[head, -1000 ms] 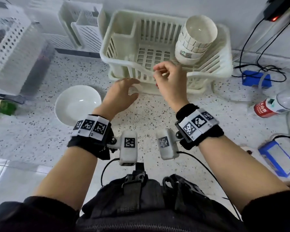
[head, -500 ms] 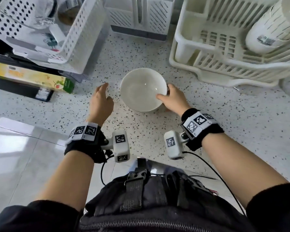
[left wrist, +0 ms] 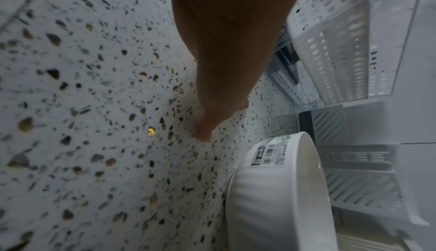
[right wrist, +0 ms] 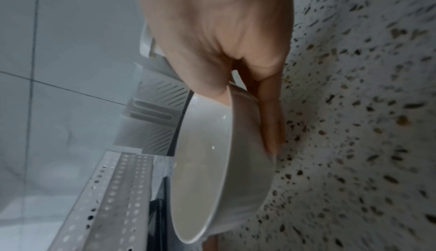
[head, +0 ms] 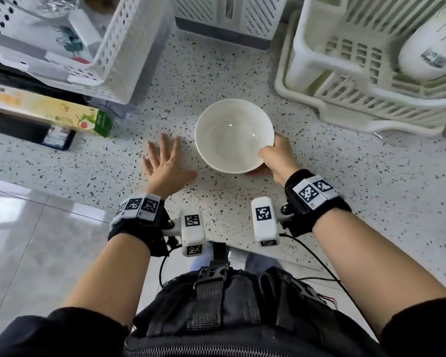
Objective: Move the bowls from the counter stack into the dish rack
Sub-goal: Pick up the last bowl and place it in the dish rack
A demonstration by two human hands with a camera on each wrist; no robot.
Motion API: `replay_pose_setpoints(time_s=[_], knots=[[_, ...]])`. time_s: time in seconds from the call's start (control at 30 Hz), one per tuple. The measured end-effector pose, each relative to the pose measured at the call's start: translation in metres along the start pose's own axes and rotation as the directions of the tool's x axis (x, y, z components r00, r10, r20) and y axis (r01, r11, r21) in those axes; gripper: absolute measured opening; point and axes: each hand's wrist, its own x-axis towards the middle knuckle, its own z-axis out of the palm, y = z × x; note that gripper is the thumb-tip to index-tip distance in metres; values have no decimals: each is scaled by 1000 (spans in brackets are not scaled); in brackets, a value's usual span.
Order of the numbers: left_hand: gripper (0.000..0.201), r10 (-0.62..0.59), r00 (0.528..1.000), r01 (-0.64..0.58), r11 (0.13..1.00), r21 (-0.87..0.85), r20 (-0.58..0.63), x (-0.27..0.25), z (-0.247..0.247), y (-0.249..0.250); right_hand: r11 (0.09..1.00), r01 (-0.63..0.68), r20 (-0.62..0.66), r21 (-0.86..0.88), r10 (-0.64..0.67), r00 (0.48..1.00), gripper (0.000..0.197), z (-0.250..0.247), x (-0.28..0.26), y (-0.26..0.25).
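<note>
The speckled counter (head: 242,73) carries the cream dish rack (head: 345,104) at far right, cut off by the frame, with stacked bowls (head: 433,55) lying on their side inside. Near the counter's front, a white bowl (head: 233,135) opens upward, perhaps slightly lifted. The right hand (head: 277,158) pinches its rim, thumb inside. The left hand (head: 165,163) rests flat, fingers spread.

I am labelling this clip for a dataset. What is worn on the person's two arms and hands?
Both hands, left hand and right hand, are bare. Each wrist carries a black wrist strap topped by a white band of black-and-white square markers. A white camera block with the same markers juts from each strap, trailing a thin black cable. Dark sleeves are pushed up.
</note>
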Motion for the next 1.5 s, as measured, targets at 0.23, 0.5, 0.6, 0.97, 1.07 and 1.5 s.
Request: replay_pose_setpoints(time_s=[0.23,0.5,0.6,0.97,1.07,1.5], knots=[[85,-100,994,97,992,-82,-36,5,-4,31,991,21,117,133,-37,992,38,-40,-24,-20],[35,98,944,-169,964,-204,-316,-10,-10,140,965,96,138,243,-132,982,35,-139,-40,-34],[25,163,908,-262,940,-220,-386,-25,-12,190,953,94,126,290,-135,983,32,-181,-39,-29],[26,343,753,-513,840,-175,-562,-10,3,317,834,117,2,539,-141,990,31,-295,-18,-32],[30,394,709,-523,850,-63,-584,2,-4,334,812,144,-45,565,-144,989,27,-303,-6,-39],[43,434,878,-319,846,428,-203,67,-19,351,765,79,-123,639,0,992,50,-272,77,-67]])
